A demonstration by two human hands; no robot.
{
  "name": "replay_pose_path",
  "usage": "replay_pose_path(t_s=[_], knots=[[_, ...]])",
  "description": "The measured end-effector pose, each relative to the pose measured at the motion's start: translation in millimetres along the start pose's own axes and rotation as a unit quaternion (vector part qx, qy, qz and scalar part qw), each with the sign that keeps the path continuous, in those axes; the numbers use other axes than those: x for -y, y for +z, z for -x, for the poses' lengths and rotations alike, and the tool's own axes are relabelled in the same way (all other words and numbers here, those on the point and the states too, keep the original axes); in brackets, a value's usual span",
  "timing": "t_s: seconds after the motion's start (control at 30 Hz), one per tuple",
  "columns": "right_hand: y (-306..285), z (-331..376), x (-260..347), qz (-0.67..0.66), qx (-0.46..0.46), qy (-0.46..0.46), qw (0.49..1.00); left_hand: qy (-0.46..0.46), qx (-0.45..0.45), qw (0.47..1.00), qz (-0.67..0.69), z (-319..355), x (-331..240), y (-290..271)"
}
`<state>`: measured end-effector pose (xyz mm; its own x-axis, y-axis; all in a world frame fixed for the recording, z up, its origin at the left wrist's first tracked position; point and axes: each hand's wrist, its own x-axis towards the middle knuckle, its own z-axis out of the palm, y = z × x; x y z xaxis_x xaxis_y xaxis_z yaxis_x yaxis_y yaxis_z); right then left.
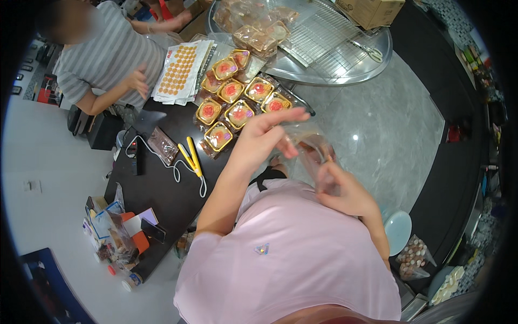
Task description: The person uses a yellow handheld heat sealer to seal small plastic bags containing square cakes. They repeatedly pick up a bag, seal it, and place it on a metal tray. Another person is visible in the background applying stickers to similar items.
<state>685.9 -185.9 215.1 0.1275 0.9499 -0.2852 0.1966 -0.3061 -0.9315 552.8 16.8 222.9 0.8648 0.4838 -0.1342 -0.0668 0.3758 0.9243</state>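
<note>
A clear plastic bag (308, 133) hangs in front of my body, with something brownish inside that is too blurred to name. My right hand (343, 186) pinches the lower right part of this bag. Fingers stretched out and partly apart, my left hand (274, 131) is at the bag's upper left edge; I cannot tell whether it touches the plastic. Just beyond my left hand, several packed round pastries in gold trays (239, 114) sit in clear wrappers on the dark table (208, 170).
A yellow hand-held sealer (190, 156) with a white cord lies left on the table. Sheets of round orange stickers (181, 67) are stacked near a person in a striped shirt (113, 51). A round metal table (345, 75) holds wire racks, scissors (372, 52) and a cardboard box (372, 12).
</note>
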Motion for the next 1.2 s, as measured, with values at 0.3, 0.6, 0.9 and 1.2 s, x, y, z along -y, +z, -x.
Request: replay_pose_path(t_s=[0.3, 0.6, 0.9, 1.2], knots=[[-155.6, -41.3, -0.4, -0.223, -0.202, 0.050, 0.952, 0.306, 0.344, 0.886, 0.057, -137.5, -76.9, 62.4], [-304.3, -150.3, 55.2, -0.061, -0.219, -0.047, 0.973, 0.323, 0.446, 0.806, 0.217, -234.4, -112.4, 87.7], [-443.5, -315.8, 63.6, -0.089, -0.240, -0.113, 0.960, 0.328, 0.330, 0.852, 0.240, -307.5, -119.5, 101.6], [-562.0, -490.9, 66.7, -0.075, -0.149, -0.161, 0.973, 0.292, 0.202, 0.911, 0.208, -392.9, -131.3, 97.0]])
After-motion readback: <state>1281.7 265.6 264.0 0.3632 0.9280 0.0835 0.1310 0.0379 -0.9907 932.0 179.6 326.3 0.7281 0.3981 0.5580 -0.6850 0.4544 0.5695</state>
